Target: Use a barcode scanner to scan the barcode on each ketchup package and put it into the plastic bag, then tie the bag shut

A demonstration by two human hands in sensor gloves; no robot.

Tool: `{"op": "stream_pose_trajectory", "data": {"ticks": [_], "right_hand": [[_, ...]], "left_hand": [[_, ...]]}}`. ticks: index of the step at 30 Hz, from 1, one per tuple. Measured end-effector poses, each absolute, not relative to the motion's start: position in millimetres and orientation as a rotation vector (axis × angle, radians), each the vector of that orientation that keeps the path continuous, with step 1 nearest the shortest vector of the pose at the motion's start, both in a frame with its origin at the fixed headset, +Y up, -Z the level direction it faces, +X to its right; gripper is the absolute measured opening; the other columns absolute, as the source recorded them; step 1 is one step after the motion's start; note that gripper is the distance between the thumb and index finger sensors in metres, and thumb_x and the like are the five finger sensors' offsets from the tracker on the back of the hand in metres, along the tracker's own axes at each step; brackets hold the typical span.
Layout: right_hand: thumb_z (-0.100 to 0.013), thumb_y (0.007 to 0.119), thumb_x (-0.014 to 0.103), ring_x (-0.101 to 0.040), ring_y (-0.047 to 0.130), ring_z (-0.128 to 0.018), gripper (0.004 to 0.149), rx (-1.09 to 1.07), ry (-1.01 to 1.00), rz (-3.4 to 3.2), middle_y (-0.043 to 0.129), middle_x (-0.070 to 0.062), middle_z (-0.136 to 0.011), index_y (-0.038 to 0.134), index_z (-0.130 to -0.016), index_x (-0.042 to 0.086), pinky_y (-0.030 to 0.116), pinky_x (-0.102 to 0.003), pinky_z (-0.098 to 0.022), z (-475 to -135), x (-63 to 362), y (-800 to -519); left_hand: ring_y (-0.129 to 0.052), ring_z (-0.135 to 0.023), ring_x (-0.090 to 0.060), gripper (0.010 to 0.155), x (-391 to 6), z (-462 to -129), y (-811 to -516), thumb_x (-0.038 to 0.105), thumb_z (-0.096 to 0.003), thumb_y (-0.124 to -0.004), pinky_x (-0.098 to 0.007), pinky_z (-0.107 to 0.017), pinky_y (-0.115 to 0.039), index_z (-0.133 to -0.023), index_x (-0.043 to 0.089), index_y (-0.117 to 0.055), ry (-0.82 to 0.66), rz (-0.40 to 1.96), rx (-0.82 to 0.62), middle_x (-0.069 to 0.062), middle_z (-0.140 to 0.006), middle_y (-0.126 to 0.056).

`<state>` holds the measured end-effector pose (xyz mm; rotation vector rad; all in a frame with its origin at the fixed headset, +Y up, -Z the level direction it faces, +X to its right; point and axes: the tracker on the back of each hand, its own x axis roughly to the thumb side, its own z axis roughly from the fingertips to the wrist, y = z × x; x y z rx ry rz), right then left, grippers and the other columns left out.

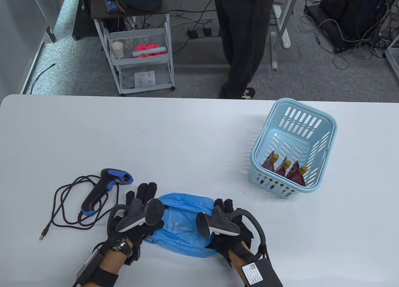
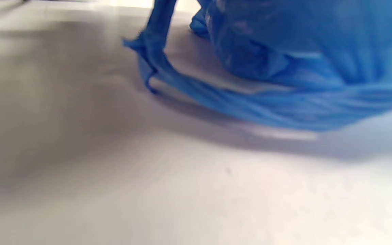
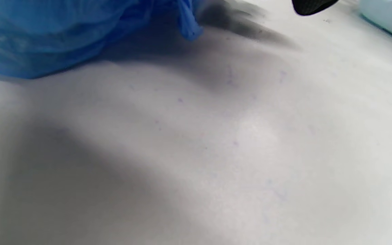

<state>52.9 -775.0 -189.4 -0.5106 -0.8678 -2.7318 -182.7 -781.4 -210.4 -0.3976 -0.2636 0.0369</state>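
**Both hands at the blue bag; three packages in the basket**

One blue plastic bag lies crumpled on the white table near the front edge. The left hand rests at the bag's left side, fingers reaching forward beside it. The right hand sits at the bag's right side, fingers bent toward the plastic. Trackers cover both hands from above, so whether either hand actually grips the bag cannot be told. The left wrist view shows one twisted strap of the bag stretched low over the table, but no fingers. The right wrist view shows the bag's edge and one dark fingertip clear of it, blurred.

One barcode scanner, black with blue trim, lies on the table just left of the left hand, untouched. Its one dark cable loops on the table beside it, plug end free.

One light blue basket stands well apart on the right. Three red ketchup packages with gold caps lean inside its near end.

Count: hands 2, bag 1, scanner 1, basket 1, packages visible 3. The bag's contents cannot be made out.

Beyond the table, one person stands by one shelved cart.
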Motion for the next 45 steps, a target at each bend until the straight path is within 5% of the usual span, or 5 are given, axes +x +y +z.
{"op": "stream_pose_trajectory", "data": {"ticks": [8,17,27,36,45], "right_hand": [[-0.04,0.083,0.058,-0.053,0.018,-0.106,0.09,-0.358,-0.885,-2.89,0.013,-0.023,-0.118,0.031,-0.111,0.039,0.037,-0.069,-0.074,-214.0,75.5,-758.8],[-0.046,0.082,0.049,-0.051,0.028,-0.107,0.068,-0.526,-0.712,-3.118,0.028,-0.023,-0.118,0.06,-0.106,0.028,0.041,-0.069,-0.073,-215.2,64.1,-725.2],[-0.053,0.072,0.041,-0.049,0.026,-0.106,0.056,-0.36,-0.719,-2.914,0.023,-0.021,-0.117,0.053,-0.105,0.033,0.04,-0.067,-0.074,-227.7,41.9,-768.1],[-0.041,0.078,0.06,-0.051,0.017,-0.107,0.087,-0.227,-0.834,-2.77,0.012,-0.021,-0.118,0.027,-0.109,0.044,0.037,-0.07,-0.074,-233.6,62.7,-773.4],[-0.043,0.076,0.061,-0.051,0.018,-0.106,0.089,-0.261,-0.943,-2.887,0.011,-0.023,-0.117,0.024,-0.111,0.038,0.038,-0.069,-0.074,-225.3,74.9,-777.5]], "left_hand": [[-0.019,-0.115,-0.043,0.082,-180.3,-209.7,-782.0,0.055,-0.0392,-0.086,-0.069,-0.08,-0.032,-0.112,0.042,-0.05,-0.299,0.031,-0.448,-0.009,-0.12,-0.012],[-0.021,-0.115,-0.043,0.084,-177.6,-208.2,-781.7,0.055,-0.0383,-0.086,-0.069,-0.08,-0.034,-0.112,0.039,-0.05,-0.319,0.028,-0.465,-0.009,-0.121,-0.014],[-0.021,-0.115,-0.043,0.084,-174.9,-206.5,-781.9,0.055,-0.0377,-0.087,-0.07,-0.08,-0.034,-0.112,0.039,-0.05,-0.343,0.018,-0.473,-0.009,-0.121,-0.015],[-0.023,-0.116,-0.043,0.085,-180.3,-209.1,-782.1,0.056,-0.0371,-0.087,-0.07,-0.08,-0.035,-0.112,0.038,-0.051,-0.321,0.047,-0.484,-0.009,-0.121,-0.017],[-0.027,-0.115,-0.044,0.084,-179.9,-206.9,-781.4,0.059,-0.0404,-0.083,-0.069,-0.08,-0.036,-0.113,0.033,-0.049,-0.338,0.038,-0.499,-0.01,-0.121,-0.019]]}}
